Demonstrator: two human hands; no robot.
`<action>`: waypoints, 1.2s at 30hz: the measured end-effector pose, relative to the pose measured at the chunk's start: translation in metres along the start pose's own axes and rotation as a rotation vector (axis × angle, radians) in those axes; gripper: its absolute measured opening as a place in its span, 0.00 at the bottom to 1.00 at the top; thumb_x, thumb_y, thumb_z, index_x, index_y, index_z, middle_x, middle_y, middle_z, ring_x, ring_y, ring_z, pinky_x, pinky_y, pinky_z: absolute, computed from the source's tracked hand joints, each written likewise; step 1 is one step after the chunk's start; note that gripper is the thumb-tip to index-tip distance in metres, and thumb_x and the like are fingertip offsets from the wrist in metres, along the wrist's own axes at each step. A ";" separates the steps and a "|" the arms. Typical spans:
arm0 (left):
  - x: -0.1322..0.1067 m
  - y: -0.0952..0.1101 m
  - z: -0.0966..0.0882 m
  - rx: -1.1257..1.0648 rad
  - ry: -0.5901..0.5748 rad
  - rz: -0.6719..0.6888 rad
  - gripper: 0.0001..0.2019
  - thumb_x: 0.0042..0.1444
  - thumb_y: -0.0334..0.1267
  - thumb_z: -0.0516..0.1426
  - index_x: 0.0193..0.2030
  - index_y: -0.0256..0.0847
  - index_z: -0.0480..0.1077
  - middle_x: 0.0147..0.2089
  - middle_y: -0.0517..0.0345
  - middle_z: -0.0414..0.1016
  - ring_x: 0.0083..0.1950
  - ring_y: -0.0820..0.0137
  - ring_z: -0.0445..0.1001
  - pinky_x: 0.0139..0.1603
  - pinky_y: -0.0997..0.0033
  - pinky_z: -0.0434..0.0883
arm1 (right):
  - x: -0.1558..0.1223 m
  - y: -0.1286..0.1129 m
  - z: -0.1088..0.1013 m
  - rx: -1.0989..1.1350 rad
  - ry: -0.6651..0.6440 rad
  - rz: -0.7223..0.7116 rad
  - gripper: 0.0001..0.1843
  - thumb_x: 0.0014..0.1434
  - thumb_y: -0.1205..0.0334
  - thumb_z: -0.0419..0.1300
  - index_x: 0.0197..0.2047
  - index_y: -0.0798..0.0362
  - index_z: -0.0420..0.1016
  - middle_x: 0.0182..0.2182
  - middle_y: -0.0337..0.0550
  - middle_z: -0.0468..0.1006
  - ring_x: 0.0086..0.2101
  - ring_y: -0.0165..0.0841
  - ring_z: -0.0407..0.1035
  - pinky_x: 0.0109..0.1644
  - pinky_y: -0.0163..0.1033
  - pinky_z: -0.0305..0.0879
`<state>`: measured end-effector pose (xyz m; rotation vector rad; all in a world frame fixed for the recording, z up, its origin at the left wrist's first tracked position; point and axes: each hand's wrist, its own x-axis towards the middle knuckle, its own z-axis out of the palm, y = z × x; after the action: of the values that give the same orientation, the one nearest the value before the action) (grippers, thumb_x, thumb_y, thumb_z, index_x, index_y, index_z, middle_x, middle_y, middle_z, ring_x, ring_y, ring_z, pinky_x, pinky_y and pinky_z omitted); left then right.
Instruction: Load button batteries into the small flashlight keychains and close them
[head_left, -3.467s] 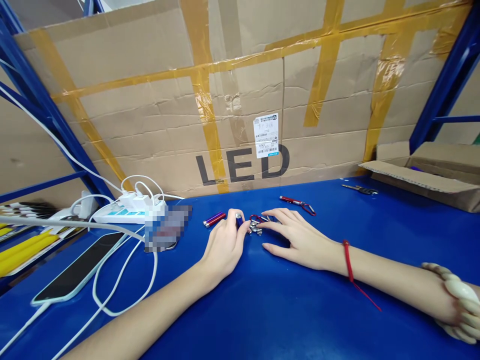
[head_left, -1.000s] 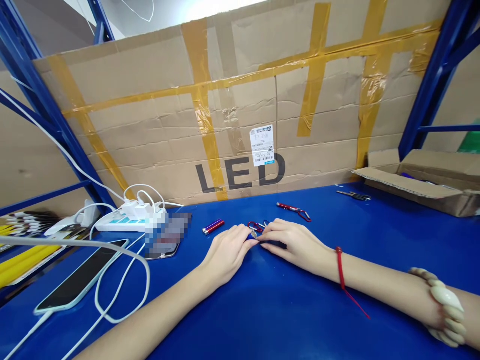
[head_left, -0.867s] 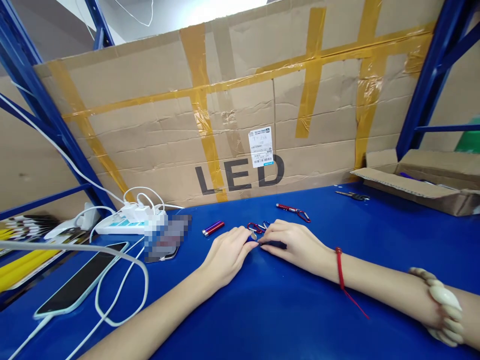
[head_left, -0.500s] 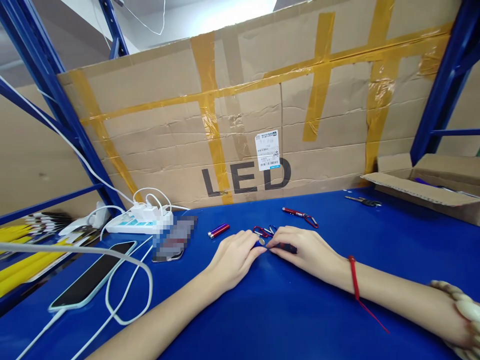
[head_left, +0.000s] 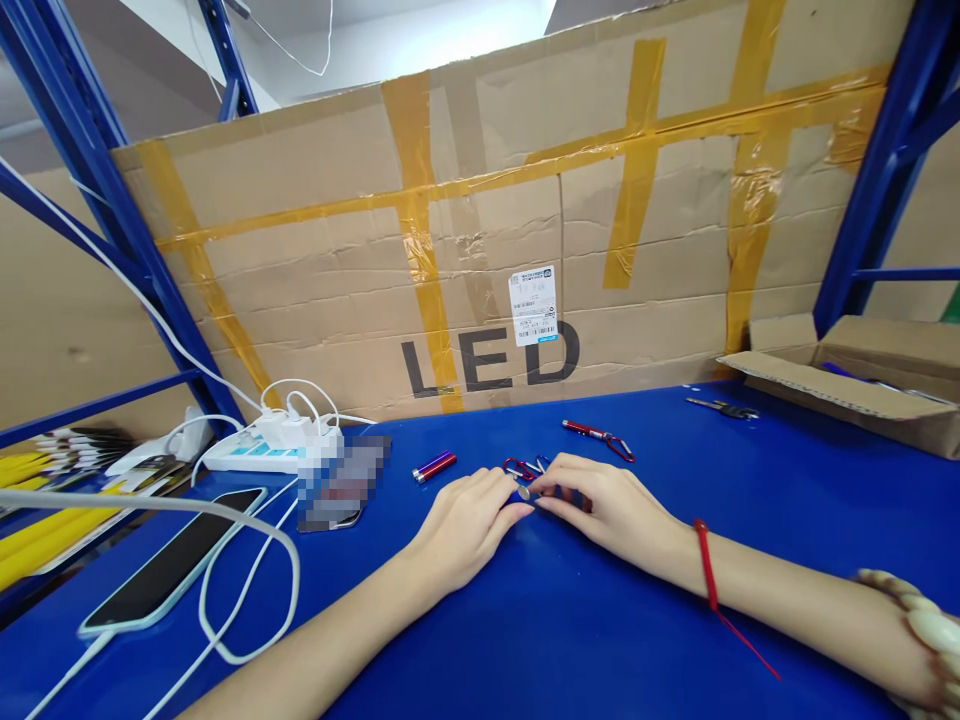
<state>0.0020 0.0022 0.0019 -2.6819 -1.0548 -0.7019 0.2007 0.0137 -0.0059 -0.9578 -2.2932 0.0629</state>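
Cardboard lettering: bold black capital letters are spelling "LED" low on the tall brown cardboard sheet and are reading upright.
Paper sticker: a white rectangular paper label is sitting on the same sheet, its lower end overlapping the upper left of the D.
Sticker code: a dark striped barcode is lying near the label's lower edge, beside a small blue patch.
Sticker print: the label's fine characters are coming out too small and blurred to read.
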 end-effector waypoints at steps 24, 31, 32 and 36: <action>-0.003 -0.003 0.001 -0.098 -0.049 0.113 0.14 0.63 0.42 0.42 0.40 0.39 0.64 0.36 0.56 0.73 0.36 0.70 0.70 0.37 0.72 0.66 | 0.002 -0.016 -0.005 0.518 0.102 0.062 0.05 0.53 0.61 0.60 0.33 0.52 0.75 0.28 0.39 0.76 0.28 0.27 0.70 0.27 0.30 0.63; -0.005 0.000 0.001 -0.190 -0.153 0.061 0.14 0.63 0.41 0.42 0.35 0.40 0.64 0.33 0.59 0.71 0.35 0.72 0.70 0.36 0.76 0.65 | 0.005 -0.010 0.002 0.751 -0.017 0.341 0.13 0.41 0.60 0.67 0.30 0.56 0.71 0.21 0.38 0.76 0.23 0.28 0.69 0.28 0.33 0.65; -0.005 0.001 0.000 -0.190 -0.169 0.053 0.14 0.63 0.41 0.42 0.35 0.40 0.64 0.33 0.59 0.71 0.34 0.73 0.70 0.36 0.76 0.65 | 0.005 -0.009 0.002 0.753 -0.039 0.373 0.12 0.40 0.61 0.67 0.29 0.56 0.71 0.20 0.37 0.75 0.23 0.28 0.69 0.28 0.33 0.65; -0.005 0.004 -0.001 -0.142 -0.226 0.062 0.13 0.63 0.40 0.42 0.35 0.40 0.64 0.32 0.59 0.70 0.33 0.73 0.69 0.34 0.76 0.64 | 0.004 -0.007 0.002 0.707 -0.128 0.432 0.09 0.40 0.62 0.66 0.24 0.56 0.73 0.19 0.37 0.75 0.22 0.27 0.67 0.27 0.32 0.63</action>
<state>0.0007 -0.0038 0.0003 -2.9583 -1.0000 -0.4882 0.1928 0.0119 -0.0032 -1.0429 -1.8897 1.0616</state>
